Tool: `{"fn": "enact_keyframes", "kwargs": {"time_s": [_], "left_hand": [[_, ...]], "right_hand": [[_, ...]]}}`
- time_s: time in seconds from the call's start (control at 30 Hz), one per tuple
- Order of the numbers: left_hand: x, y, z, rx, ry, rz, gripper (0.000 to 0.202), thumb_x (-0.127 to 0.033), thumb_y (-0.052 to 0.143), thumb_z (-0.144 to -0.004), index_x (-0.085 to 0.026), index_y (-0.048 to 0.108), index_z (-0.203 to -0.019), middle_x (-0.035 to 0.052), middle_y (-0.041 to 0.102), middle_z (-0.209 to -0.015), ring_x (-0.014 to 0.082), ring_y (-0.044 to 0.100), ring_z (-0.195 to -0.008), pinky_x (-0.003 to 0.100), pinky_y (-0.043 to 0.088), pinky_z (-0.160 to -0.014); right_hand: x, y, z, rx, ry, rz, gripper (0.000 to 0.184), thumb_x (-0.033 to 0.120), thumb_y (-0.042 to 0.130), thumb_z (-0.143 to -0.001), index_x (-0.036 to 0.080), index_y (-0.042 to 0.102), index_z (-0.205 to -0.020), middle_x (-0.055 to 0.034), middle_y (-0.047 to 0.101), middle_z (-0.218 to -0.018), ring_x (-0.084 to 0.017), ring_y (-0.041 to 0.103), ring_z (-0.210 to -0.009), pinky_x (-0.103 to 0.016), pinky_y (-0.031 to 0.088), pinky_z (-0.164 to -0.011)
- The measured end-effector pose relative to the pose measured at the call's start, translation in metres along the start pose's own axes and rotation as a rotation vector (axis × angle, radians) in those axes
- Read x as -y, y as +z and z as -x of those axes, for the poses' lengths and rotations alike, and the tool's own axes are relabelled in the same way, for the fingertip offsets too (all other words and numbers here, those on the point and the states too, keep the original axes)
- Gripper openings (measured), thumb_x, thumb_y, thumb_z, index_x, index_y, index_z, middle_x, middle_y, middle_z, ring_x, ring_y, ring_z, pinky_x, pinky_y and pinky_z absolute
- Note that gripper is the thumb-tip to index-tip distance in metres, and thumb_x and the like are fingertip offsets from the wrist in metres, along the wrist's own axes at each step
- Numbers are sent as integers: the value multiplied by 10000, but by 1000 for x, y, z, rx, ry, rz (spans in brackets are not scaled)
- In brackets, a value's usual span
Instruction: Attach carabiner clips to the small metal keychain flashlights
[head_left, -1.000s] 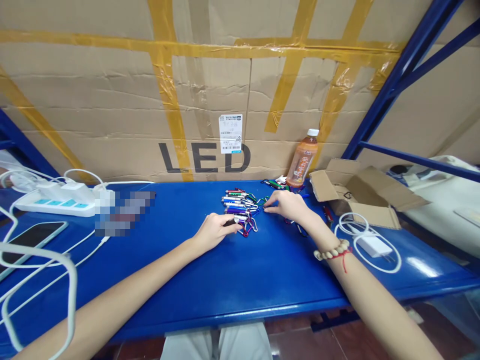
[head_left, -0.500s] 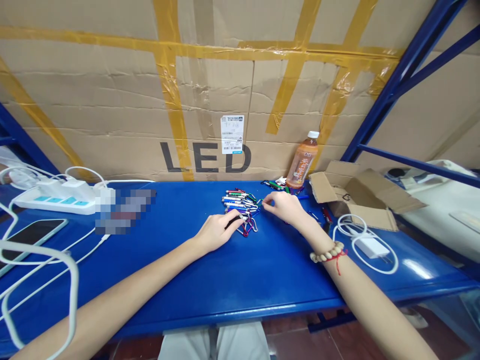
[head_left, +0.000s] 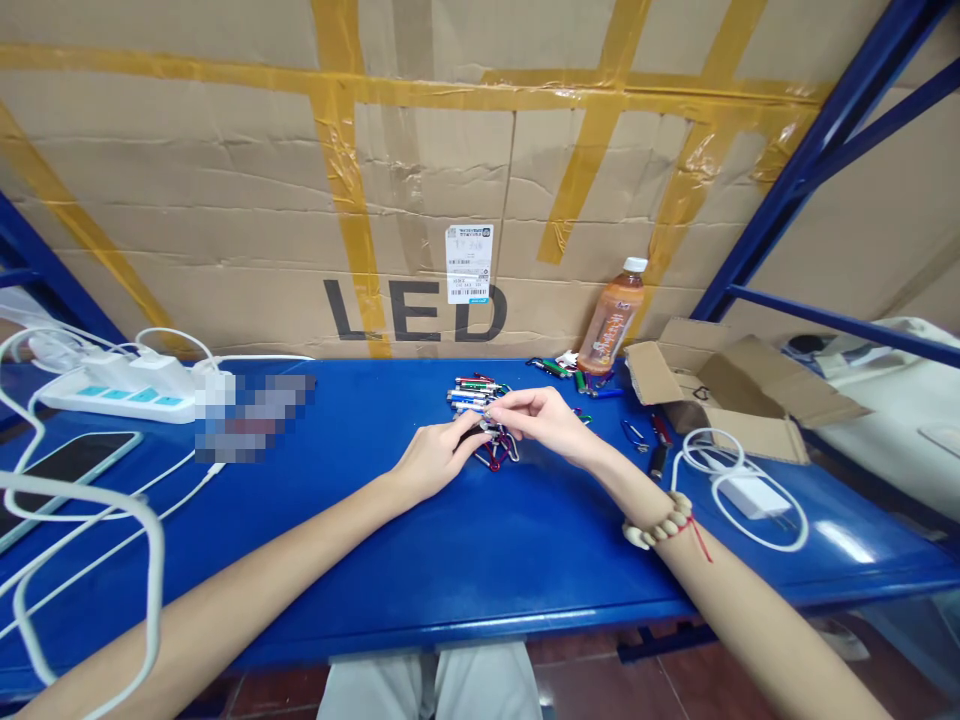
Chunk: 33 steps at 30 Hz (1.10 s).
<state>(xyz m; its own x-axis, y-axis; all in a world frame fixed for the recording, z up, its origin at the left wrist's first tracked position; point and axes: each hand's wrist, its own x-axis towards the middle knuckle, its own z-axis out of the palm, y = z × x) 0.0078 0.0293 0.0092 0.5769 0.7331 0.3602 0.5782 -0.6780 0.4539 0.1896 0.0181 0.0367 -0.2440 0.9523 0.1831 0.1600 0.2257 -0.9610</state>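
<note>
Pinching one torch [head_left: 484, 432] beside the pile [head_left: 471, 393], left hand [head_left: 437, 458] and right hand [head_left: 541, 418] could snag it on neighbouring clips [head_left: 495, 458], scattering them over the worktop [head_left: 465, 560].

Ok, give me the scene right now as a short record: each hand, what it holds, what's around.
left hand: fingertips closed on a small keychain light
right hand: thumb and forefinger pinching the same keychain light; bead bracelet on the wrist
pile: coloured lights with clips, just behind the hands
table: blue
right side: bottle, open cardboard box, white charger
left side: power strip, phone
</note>
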Motion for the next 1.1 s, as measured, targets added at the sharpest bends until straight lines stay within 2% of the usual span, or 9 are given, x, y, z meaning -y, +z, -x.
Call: {"fn": "enact_keyframes", "kwargs": {"time_s": [0.1, 0.27, 0.4, 0.57, 0.73, 0.83, 0.9, 0.97, 1.1], "left_hand": [[-1, -1, 0, 24, 1, -29, 246, -317, 364, -912, -210, 526, -1064, -19, 657, -680, 159, 633, -615, 221, 420, -602], [-2, 0, 0, 38, -15, -78, 246, -320, 364, -914, -206, 515, -1072, 24, 697, -877, 197, 668, -775, 244, 449, -649], [-2, 1, 1, 20, -27, -113, 238, -342, 370, -914, -214, 522, -1046, 23, 699, -902, 198, 671, -797, 247, 458, -667], [-3, -1, 2, 17, -43, -155, 239, -359, 361, -921, -209, 527, -1006, 12, 701, -856, 193, 674, -781, 237, 453, -645], [-2, -1, 2, 12, -50, -164, 238, -352, 358, -924, -201, 520, -1011, 20, 703, -873, 204, 676, -794, 241, 449, -635], [-2, 0, 2, 10, -24, -157, 240, -358, 373, -918, -203, 517, -1032, 23, 702, -909, 209, 675, -806, 247, 451, -642], [-1, 1, 2, 11, 2, -139, 244, -362, 388, -913, -205, 514, -1050, 25, 701, -928, 212, 674, -810, 254, 454, -652], [-1, 1, 2, -2, 19, -108, 237, -357, 392, -912, -204, 517, -1043, 22, 700, -924, 208, 673, -799, 255, 453, -650], [3, 4, 0, -82, 57, -68, 202, -333, 396, -914, -198, 533, -976, 18, 689, -878, 183, 652, -770, 252, 442, -659]], "right_hand": [[-1, 0, 0, -10, -22, 54, 295, 371, 693, -672, 112, 702, -812, -11, 616, -603, -53, 457, -482, -193, 373, -481], [0, 2, 2, -40, -252, 292, 195, 317, 679, -694, 131, 711, -742, -39, 656, -685, -69, 482, -505, -198, 375, -467], [1, 3, 3, -43, -376, 365, 146, 278, 663, -721, 142, 712, -741, -42, 665, -721, -67, 502, -508, -192, 390, -464], [0, 4, 4, -40, -405, 410, 144, 282, 646, -746, 151, 705, -739, -37, 660, -720, -70, 511, -517, -192, 406, -472], [6, 3, 6, 81, -421, 428, 178, 288, 591, -798, 157, 705, -839, -48, 654, -771, -91, 553, -605, -200, 433, -519], [11, -4, 5, 114, -432, 441, 190, 312, 584, -800, 163, 701, -798, -52, 645, -789, -107, 570, -664, -214, 451, -560], [12, -14, 3, 44, -393, 456, 230, 348, 570, -802, 155, 689, -761, -56, 644, -815, -103, 564, -633, -222, 452, -555], [10, -27, 1, -110, -315, 515, 257, 374, 557, -802, 152, 686, -808, -54, 652, -841, -87, 543, -554, -228, 446, -536], [-1, -54, -1, -381, -70, 936, 195, 340, 593, -767, 219, 704, -873, -14, 681, -821, -114, 585, -589, -235, 423, -554]]}}
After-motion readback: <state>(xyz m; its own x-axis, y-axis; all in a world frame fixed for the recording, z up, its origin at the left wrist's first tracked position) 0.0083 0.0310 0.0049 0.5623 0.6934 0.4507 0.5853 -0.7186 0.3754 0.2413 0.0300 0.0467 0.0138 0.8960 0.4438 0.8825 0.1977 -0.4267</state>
